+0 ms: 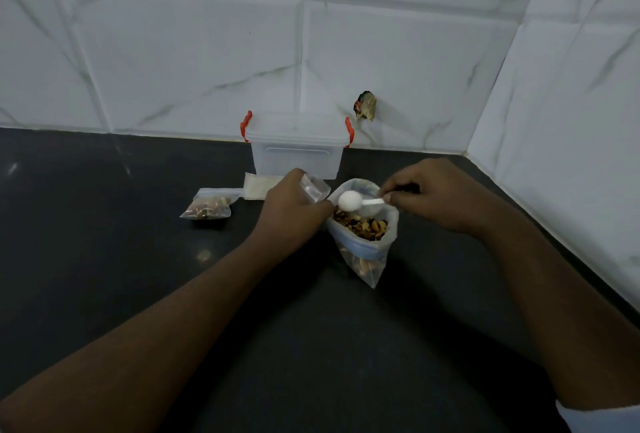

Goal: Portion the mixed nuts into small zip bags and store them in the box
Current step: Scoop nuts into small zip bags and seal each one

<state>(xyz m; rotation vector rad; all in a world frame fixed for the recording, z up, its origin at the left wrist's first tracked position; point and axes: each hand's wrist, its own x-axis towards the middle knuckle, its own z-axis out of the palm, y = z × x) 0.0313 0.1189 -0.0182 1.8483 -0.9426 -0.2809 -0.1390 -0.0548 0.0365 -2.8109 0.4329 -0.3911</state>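
A large clear zip bag (pixel 367 249) of mixed nuts (pixel 362 224) stands open on the dark counter. My right hand (pixel 436 197) pinches the handle of a white plastic spoon (pixel 349 200), whose bowl hovers over the bag's mouth. To the left of the big bag, my left hand (pixel 291 211) holds a small empty zip bag (pixel 313 188). A filled small bag of nuts (pixel 207 209) lies on the counter at the left. The clear storage box (pixel 296 155) with red latches stands shut against the wall behind.
A stack of flat empty small bags (pixel 256 186) lies in front of the box. The dark counter (pixel 104 224) meets white tiled walls at the back and right. A small dark object (pixel 365 106) sticks out of the back wall.
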